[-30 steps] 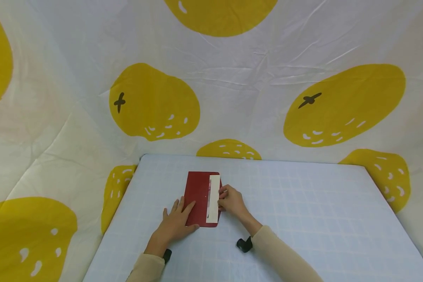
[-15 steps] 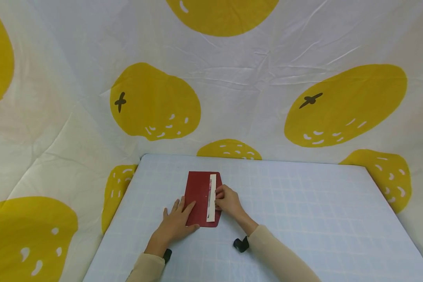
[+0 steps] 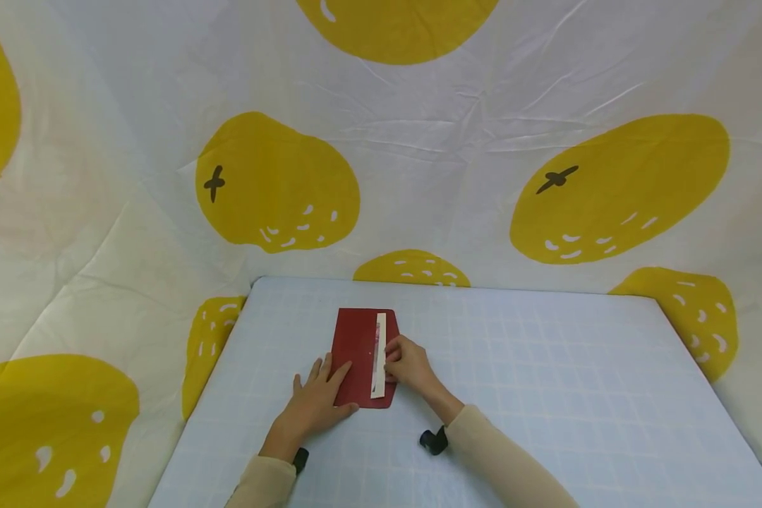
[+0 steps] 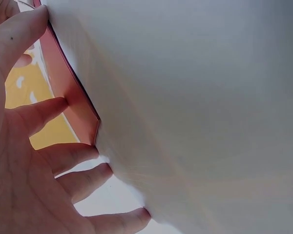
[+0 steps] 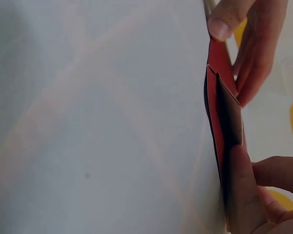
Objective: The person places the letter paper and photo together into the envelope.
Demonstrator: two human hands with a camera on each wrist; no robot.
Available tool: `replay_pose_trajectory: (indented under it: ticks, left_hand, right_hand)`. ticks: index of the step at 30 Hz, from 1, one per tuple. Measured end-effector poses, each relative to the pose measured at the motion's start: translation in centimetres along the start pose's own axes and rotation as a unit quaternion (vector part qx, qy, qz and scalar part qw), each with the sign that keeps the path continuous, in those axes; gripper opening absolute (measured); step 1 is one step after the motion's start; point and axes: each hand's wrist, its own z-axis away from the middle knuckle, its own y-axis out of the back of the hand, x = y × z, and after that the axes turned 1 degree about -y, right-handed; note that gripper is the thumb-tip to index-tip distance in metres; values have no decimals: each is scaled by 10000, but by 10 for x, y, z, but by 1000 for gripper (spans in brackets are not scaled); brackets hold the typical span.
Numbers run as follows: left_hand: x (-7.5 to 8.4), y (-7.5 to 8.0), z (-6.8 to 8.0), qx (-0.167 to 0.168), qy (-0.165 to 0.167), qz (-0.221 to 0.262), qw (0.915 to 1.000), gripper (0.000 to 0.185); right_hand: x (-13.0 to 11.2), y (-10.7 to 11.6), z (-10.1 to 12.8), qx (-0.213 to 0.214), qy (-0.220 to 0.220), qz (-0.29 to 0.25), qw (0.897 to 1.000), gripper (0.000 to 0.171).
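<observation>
A red envelope [image 3: 352, 342] lies on the table with its flap side to the right. A white card [image 3: 379, 367] with a narrow printed edge sticks out of its opening; its left part is hidden inside. My left hand [image 3: 317, 401] rests with spread fingers on the envelope's lower left, index finger and thumb on the paper, as the left wrist view of the envelope [image 4: 71, 83] also shows. My right hand [image 3: 411, 365] pinches the card's right edge. In the right wrist view the card [image 5: 230, 109] stands slightly raised above the flap, my fingers at its edge.
The table [image 3: 546, 381] wears a pale blue checked cloth. Behind and to the left hangs a white curtain [image 3: 419, 162] printed with large yellow fruit. A black wrist camera [image 3: 433, 442] juts out beside the right sleeve.
My right hand has moved left, sliding the card deeper into the envelope, so its visible white strip is narrower. The left hand and envelope have stayed in place.
</observation>
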Motion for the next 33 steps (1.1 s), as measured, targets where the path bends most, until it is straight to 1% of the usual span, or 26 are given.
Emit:
replay_pose_trajectory:
  ticks: [3,6,10,12,17,20,27,33]
  left_hand:
    - [-1,-1,0,12,15,-6,10000,87]
    - [-2,-2,-1,22,7,-52,10000,88]
    - [-4,-4,-2,25,10,-37,10000,88]
    - [-4,-4,-2,35,5,-38,10000,88]
    - [-3,-4,-3,53,-46,-150,9999,87]
    - [-3,-3,-2,47,5,-151,9999,88]
    - [-2,-3,-1,58,31,-163,9998,88]
    - [-4,-7,-3,91,-46,-168,9998,87]
  right_hand:
    - [0,-2,0,14,41,4,10000,24]
    - [0,-1,0,21,-32,6,10000,24]
    - [0,0,4,-122,-143,-23,9998,27]
    - [0,0,7,-221,-129,-14,9997,27]
    - [1,1,14,-317,-49,89,9994,22]
    - [1,0,17,-354,-6,155,9993,19]
    - [2,-5,20,-286,190,307,9989,16]
    - [0,-11,21,-243,279,180,9992,15]
